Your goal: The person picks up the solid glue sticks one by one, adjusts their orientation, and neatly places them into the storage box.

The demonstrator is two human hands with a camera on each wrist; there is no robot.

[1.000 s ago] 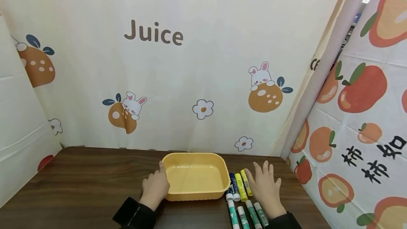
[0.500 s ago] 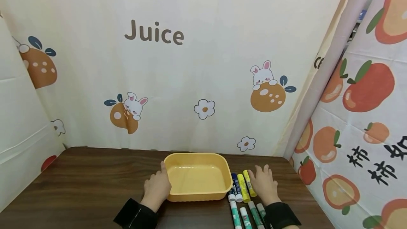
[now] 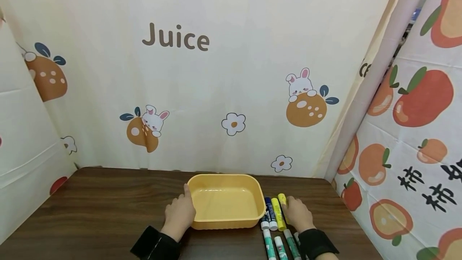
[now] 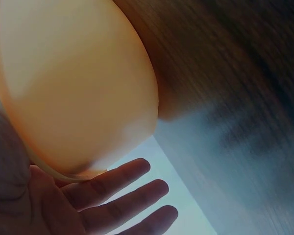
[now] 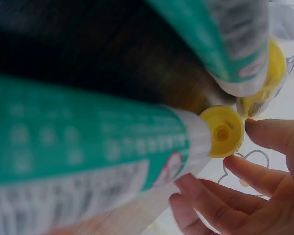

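Over the last second the right hand [image 3: 296,213] has dropped from a flat hover and curled its fingers onto the outermost yellow glue stick [image 3: 282,200] on the surface [image 3: 108,200], while the left hand [image 3: 179,213], fingers straight, rests against the yellow tub [image 3: 226,179].

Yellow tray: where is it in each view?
Head: tray at bottom centre on the table, left hand against its left wall.
Left wrist: fills the upper left, seen from outside.
Right wrist: not clearly in it.
Shared landmark: the left hand at the tray's wall.
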